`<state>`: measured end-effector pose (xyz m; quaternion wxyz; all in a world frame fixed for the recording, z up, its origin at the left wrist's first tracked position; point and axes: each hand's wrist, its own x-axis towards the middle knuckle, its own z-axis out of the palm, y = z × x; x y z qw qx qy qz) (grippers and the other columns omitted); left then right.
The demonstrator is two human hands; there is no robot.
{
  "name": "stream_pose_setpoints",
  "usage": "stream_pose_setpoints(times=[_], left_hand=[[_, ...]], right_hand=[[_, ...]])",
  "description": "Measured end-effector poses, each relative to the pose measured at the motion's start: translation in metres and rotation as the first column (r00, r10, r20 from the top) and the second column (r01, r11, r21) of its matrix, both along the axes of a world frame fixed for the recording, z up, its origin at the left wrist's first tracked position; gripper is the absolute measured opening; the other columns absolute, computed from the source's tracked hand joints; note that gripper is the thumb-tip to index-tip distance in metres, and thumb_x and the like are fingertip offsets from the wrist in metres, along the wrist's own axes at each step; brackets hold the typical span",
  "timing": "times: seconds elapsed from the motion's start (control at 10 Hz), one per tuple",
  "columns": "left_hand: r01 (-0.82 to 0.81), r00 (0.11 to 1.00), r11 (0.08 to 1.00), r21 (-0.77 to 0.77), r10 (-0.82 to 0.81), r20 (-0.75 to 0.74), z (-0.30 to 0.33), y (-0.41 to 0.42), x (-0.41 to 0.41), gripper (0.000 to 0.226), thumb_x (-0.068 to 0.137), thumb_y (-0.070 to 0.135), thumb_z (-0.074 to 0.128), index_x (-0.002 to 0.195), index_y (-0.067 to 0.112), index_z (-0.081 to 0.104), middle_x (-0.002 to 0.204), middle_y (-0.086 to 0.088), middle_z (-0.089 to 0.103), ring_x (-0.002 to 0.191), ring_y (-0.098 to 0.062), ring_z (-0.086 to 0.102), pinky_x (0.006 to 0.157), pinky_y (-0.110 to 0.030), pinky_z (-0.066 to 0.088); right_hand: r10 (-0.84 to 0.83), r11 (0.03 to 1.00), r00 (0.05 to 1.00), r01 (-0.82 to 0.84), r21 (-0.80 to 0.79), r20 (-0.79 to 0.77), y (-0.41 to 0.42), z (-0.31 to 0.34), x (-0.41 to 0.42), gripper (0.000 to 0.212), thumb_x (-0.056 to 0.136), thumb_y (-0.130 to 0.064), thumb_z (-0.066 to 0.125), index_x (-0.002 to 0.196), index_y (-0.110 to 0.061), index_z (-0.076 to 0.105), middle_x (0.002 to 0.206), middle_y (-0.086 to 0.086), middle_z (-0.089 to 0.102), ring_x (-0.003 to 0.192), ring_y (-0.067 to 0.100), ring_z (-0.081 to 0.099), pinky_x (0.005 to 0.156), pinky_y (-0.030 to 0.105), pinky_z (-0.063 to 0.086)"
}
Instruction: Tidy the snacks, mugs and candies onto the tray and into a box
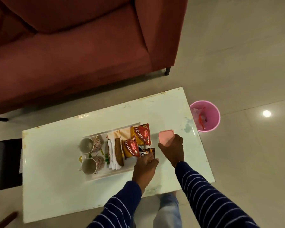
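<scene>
A white tray (95, 176) lies on the white table (56, 178). On it stand two floral mugs (90, 145) (92, 165), a holder with white napkins (113, 155) and two red-and-yellow snack packets (142, 134) (130, 148). My left hand (145, 165) is shut on a dark snack packet (146, 152) at the tray's right end. Just right of the tray, my right hand (172, 148) grips a pink lidded box (165, 137) on the table.
A red sofa (72, 46) stands beyond the table. A pink bin (207, 116) with wrappers sits on the floor at the table's right end. A dark stool (3, 163) is at the left. My leg (168, 209) shows below the table's near edge.
</scene>
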<state>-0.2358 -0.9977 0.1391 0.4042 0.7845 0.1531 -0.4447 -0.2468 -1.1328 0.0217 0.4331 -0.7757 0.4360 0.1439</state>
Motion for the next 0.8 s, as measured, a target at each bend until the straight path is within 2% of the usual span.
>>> stream_pose_setpoints(times=[0.1, 0.2, 0.3, 0.4, 0.5, 0.6, 0.7, 0.8], left_hand=[[-0.01, 1.0, 1.0, -0.015, 0.009, -0.011, -0.01, 0.011, 0.0, 0.038, 0.097, 0.031, 0.058, 0.133, 0.019, 0.061, 0.132, 0.003, 0.064, 0.111, -0.01, 0.061, 0.086, -0.018, 0.049], [-0.026, 1.0, 1.0, -0.016, 0.026, -0.002, -0.014, 0.021, 0.001, 0.041, 0.098, 0.03, 0.058, 0.138, 0.022, 0.057, 0.134, 0.007, 0.061, 0.113, -0.005, 0.058, 0.089, -0.015, 0.045], [-0.082, 0.997, 0.996, -0.038, 0.082, 0.002, -0.016, 0.036, 0.004, 0.043, 0.098, 0.027, 0.057, 0.141, 0.019, 0.055, 0.138, 0.004, 0.06, 0.123, -0.011, 0.058, 0.103, -0.027, 0.048], [-0.111, 0.994, 0.992, -0.058, 0.112, 0.016, -0.014, 0.048, 0.008, 0.04, 0.099, 0.025, 0.058, 0.138, 0.019, 0.058, 0.136, 0.003, 0.063, 0.122, -0.011, 0.06, 0.106, -0.033, 0.05], [-0.106, 0.991, 0.99, -0.089, 0.112, 0.068, -0.01, 0.072, 0.01, 0.034, 0.098, 0.027, 0.059, 0.131, 0.022, 0.061, 0.131, 0.007, 0.066, 0.11, -0.001, 0.063, 0.093, -0.017, 0.053], [-0.076, 0.993, 0.996, -0.045, 0.079, 0.09, -0.001, 0.091, 0.011, 0.041, 0.097, 0.028, 0.06, 0.137, 0.019, 0.058, 0.132, 0.009, 0.062, 0.112, -0.002, 0.061, 0.088, -0.009, 0.047], [-0.027, 0.985, 1.0, 0.004, 0.026, 0.17, 0.028, 0.126, 0.02, 0.044, 0.096, 0.025, 0.062, 0.14, 0.019, 0.057, 0.14, 0.003, 0.06, 0.124, -0.01, 0.057, 0.1, -0.017, 0.044], [-0.031, 0.964, 0.999, 0.022, 0.024, 0.264, 0.057, 0.152, 0.027, 0.047, 0.095, 0.022, 0.062, 0.141, 0.02, 0.054, 0.145, 0.002, 0.056, 0.126, -0.008, 0.053, 0.098, -0.01, 0.04]], right_hand=[[0.056, 0.998, 0.997, -0.056, -0.008, -0.058, 0.007, -0.019, 0.001, 0.082, 0.068, -0.045, 0.081, 0.128, -0.009, 0.038, 0.125, 0.009, 0.045, 0.112, 0.03, 0.055, 0.085, 0.04, 0.054], [0.088, 0.996, 0.992, -0.09, -0.022, -0.088, 0.011, -0.029, -0.001, 0.084, 0.07, -0.046, 0.08, 0.13, -0.009, 0.036, 0.128, 0.009, 0.044, 0.115, 0.03, 0.054, 0.087, 0.042, 0.054], [0.12, 0.991, 0.985, -0.125, -0.038, -0.123, 0.018, -0.04, -0.004, 0.086, 0.072, -0.045, 0.081, 0.134, -0.007, 0.034, 0.131, 0.012, 0.044, 0.118, 0.032, 0.053, 0.09, 0.045, 0.054], [0.112, 0.993, 0.986, -0.117, -0.033, -0.125, 0.02, -0.042, -0.003, 0.089, 0.073, -0.044, 0.081, 0.137, -0.007, 0.033, 0.133, 0.014, 0.043, 0.12, 0.034, 0.052, 0.093, 0.046, 0.052], [0.144, 0.982, 0.979, -0.159, -0.099, -0.146, 0.025, -0.033, -0.007, 0.096, 0.076, -0.049, 0.078, 0.145, -0.007, 0.027, 0.138, 0.018, 0.044, 0.123, 0.038, 0.05, 0.098, 0.051, 0.049], [0.179, 0.958, 0.967, -0.213, -0.191, -0.181, 0.03, -0.019, -0.011, 0.092, 0.082, -0.053, 0.069, 0.149, -0.008, 0.024, 0.145, 0.018, 0.042, 0.13, 0.039, 0.046, 0.106, 0.057, 0.04], [0.241, 0.904, 0.954, -0.287, -0.316, -0.176, 0.041, 0.027, -0.008, 0.083, 0.088, -0.052, 0.06, 0.151, -0.012, 0.023, 0.153, 0.011, 0.035, 0.143, 0.032, 0.032, 0.114, 0.067, 0.017], [0.318, 0.843, 0.942, -0.335, -0.421, -0.112, 0.055, 0.063, -0.008, 0.082, 0.091, -0.053, 0.055, 0.154, -0.013, 0.02, 0.16, 0.009, 0.026, 0.15, 0.029, 0.02, 0.115, 0.068, 0.009]])
